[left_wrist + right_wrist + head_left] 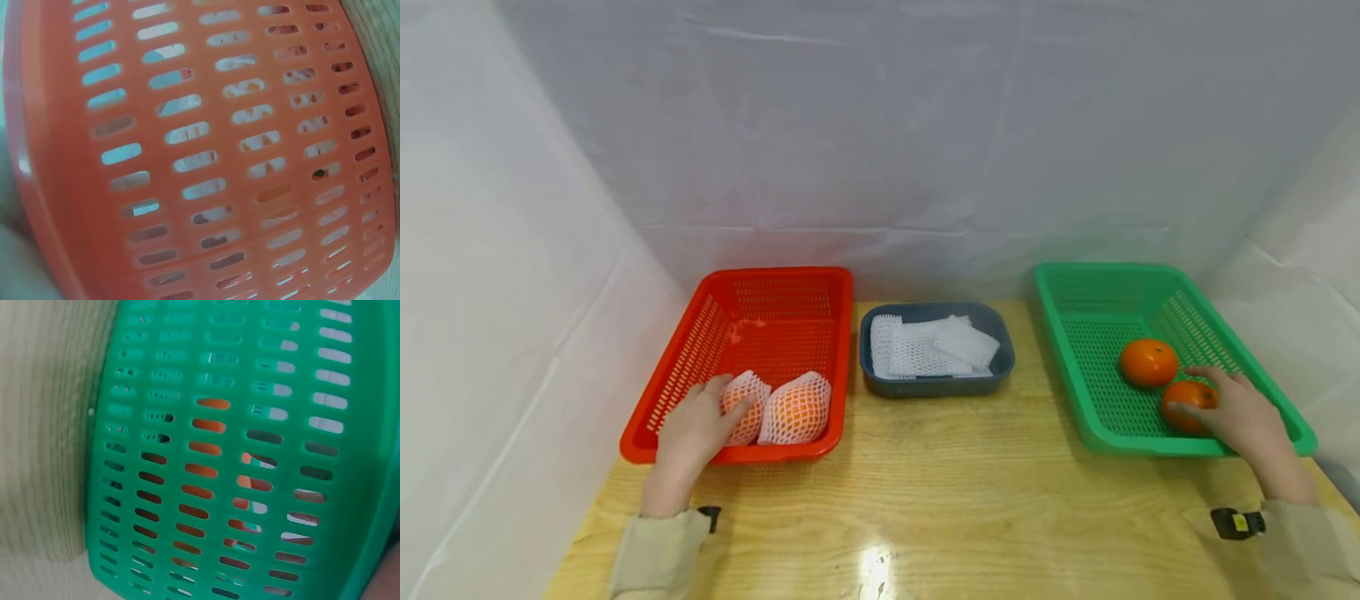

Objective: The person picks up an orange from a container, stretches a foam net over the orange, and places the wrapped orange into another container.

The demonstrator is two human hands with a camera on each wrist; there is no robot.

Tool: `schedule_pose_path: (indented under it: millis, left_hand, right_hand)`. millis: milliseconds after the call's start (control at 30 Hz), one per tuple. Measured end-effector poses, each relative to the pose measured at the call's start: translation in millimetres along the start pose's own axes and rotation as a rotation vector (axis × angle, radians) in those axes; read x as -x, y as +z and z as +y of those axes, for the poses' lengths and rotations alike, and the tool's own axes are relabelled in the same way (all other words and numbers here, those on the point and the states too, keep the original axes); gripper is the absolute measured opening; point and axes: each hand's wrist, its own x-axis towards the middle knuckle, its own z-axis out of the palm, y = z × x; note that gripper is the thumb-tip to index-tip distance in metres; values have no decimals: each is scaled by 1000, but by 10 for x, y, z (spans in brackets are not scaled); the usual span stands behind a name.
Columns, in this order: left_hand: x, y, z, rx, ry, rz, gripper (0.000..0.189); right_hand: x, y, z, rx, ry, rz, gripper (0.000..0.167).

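At ten o'clock my left hand (694, 421) grips netted fruit (743, 412); at two, my right hand (1246, 417) bare fruit (1187, 400): two each, seemingly halfway.

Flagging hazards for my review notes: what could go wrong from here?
If the right hand lifts the near orange, it could knock the far orange close beside it. The left hand, at the left netted orange, may pull its foam net askew. Loose nets overlap in the blue-grey tray, so two might come up together.
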Motion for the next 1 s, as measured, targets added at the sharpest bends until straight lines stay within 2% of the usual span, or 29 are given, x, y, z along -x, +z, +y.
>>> schedule_pose_path:
  millis: [200,533,900,1000]
  left_hand:
    - [3,-14,15,9,10,43,59]
    - [-6,-19,-19,11,31,62,51]
    - [-11,-17,10,21,14,97,50]
    - [-5,-16,23,37,26,146,47]
  right_hand:
    - [-49,-29,45,21,23,-85,77]
    - [-109,-7,79,16,-17,-120,80]
    - [-74,-2,27,-14,-4,-62,85]
    - [-57,-9,-8,-30,-10,-13,84]
